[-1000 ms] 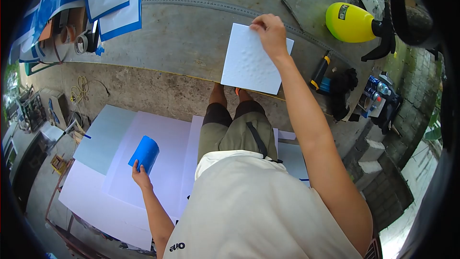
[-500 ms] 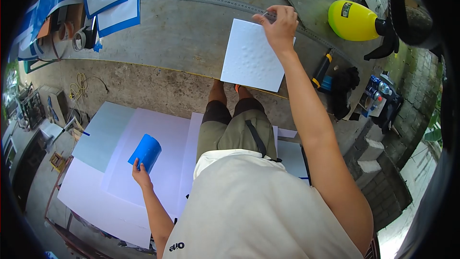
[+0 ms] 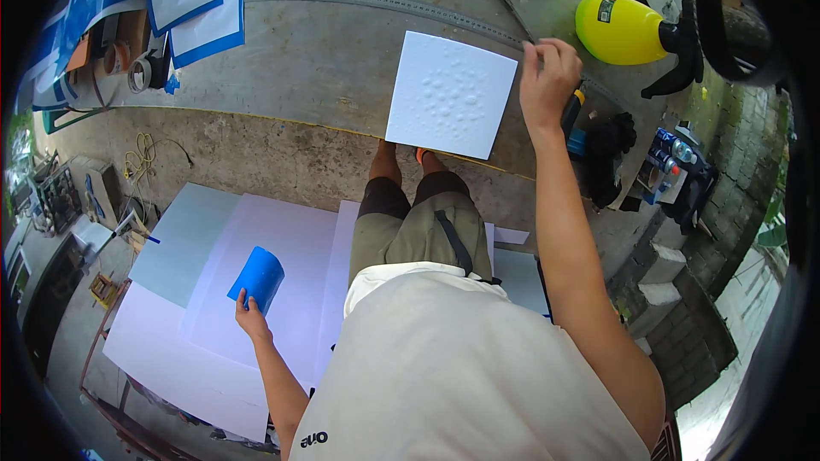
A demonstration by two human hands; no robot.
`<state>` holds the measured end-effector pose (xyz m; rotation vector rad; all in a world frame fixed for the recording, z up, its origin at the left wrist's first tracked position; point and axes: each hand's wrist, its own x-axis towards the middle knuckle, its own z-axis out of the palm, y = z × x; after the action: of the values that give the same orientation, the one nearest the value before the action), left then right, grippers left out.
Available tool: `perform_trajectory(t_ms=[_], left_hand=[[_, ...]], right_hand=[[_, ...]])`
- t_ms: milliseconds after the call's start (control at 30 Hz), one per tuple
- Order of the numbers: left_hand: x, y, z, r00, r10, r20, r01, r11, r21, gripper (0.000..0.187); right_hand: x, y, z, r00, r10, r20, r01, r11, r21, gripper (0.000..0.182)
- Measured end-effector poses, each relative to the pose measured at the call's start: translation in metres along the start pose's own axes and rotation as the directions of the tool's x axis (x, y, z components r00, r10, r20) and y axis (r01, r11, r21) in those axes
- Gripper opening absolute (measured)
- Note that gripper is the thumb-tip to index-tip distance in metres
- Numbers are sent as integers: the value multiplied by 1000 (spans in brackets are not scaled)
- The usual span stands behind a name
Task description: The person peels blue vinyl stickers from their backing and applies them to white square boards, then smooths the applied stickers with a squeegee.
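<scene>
My left hand (image 3: 251,318) grips a curved piece of blue sheet (image 3: 260,277), held out over the white sheets on the left. My right hand (image 3: 551,84) is above the work table, just right of a square white panel (image 3: 453,96) with a bumpy surface, and does not touch it. Its thumb and fingers are curled together; whatever may be between them is too small to make out. Close to its fingertips are a long steel ruler (image 3: 384,2) and a thin, dark pointed tool (image 3: 512,13). A yellow-and-black handled tool (image 3: 573,111) lies partly behind the hand.
A yellow spray bottle (image 3: 619,30) lies at the table's right. Blue-edged white sheets (image 3: 209,21) and tape rolls (image 3: 139,75) sit at the left. Large white sheets (image 3: 282,230) spread behind my legs. Black cloth (image 3: 611,158) and bottles (image 3: 675,149) are at the right.
My right hand has moved right, off the white panel's upper right corner, leaving the panel on the table. My left hand still holds the blue sheet, slightly lower in view.
</scene>
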<state>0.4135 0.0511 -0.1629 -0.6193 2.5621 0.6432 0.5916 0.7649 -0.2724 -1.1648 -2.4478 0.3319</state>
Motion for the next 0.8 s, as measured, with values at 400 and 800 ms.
perform_trajectory(t_ms=[400, 800], left_hand=[[-11, 8, 10, 994, 63, 91, -69, 996, 60, 38], [-23, -18, 11, 998, 25, 63, -28, 998, 57, 38]], right_hand=[[-67, -70, 25, 823, -336, 459, 363, 931, 32, 81], [-126, -42, -11, 757, -344, 555, 406, 914, 14, 90]])
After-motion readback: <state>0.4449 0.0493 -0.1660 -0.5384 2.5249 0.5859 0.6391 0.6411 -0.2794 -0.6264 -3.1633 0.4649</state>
